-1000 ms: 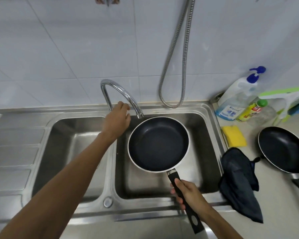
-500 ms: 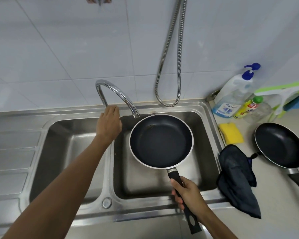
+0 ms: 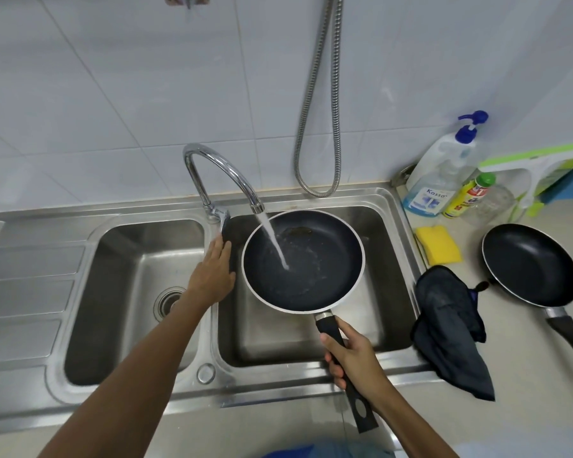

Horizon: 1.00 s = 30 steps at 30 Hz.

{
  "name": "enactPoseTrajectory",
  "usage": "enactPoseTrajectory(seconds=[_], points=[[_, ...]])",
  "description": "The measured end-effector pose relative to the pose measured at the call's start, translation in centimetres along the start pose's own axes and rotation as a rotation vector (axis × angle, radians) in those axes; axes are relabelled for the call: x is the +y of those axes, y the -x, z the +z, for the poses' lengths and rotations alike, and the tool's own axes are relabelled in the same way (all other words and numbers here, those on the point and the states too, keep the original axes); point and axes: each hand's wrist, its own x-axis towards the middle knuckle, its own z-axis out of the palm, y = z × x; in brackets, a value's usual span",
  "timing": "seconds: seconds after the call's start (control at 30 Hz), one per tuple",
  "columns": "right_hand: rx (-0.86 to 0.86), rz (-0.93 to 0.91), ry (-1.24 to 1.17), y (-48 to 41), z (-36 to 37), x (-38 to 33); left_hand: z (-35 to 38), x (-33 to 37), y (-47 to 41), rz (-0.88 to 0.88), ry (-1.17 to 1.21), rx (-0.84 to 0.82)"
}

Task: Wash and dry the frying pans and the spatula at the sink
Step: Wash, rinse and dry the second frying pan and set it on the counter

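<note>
The fingers of the right hand (image 3: pixel 354 355) wrap the black handle of a round black frying pan with a silver rim (image 3: pixel 303 259). It is held over the right basin of the stainless steel double sink (image 3: pixel 278 381), with the handle toward the person. Water from the curved chrome tap (image 3: pixel 222 170) strikes its inside. The left hand (image 3: pixel 212 272) rests on the basin divider, fingers straight. Frying pans: two. The second black frying pan (image 3: pixel 530 264) lies on the desk. Between them lie one yellow sponge (image 3: pixel 439 244) and one dark cloth (image 3: pixel 450 328).
</note>
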Motion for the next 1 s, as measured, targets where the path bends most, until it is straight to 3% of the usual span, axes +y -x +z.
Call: enactPoseTrajectory(seconds=[0.17, 0.3, 0.43, 0.53, 0.63, 0.87, 1.0], points=[[-0.020, 0.000, 0.022, 0.1, -0.1, 0.6, -1.1, 0.6, 0.7, -0.016, 0.085, -0.029], [-0.010, -0.009, 0.013, -0.3, 0.1, 0.8, -2.4, 1.5, 2.8, -0.074, 0.359, 0.066], [-0.017, -0.055, 0.010, -1.0, 0.8, 0.6, -0.5, 2.1, 6.0, -0.338, 0.504, 0.124], [-0.028, -0.087, -0.003, -1.1, 1.3, 0.5, 1.5, 3.5, 8.3, -0.484, 0.831, -0.088], [-0.028, -0.108, -0.007, -1.0, 1.7, 0.7, 2.2, 7.1, 11.0, -0.467, 1.058, -0.327], [0.006, -0.177, 0.128, 0.4, 2.6, 1.4, 4.7, 15.7, 13.3, -0.453, 1.488, -0.614], [0.059, -0.184, 0.160, 1.8, 1.8, 2.3, 6.1, 18.1, 13.7, -0.588, 1.527, -0.651]])
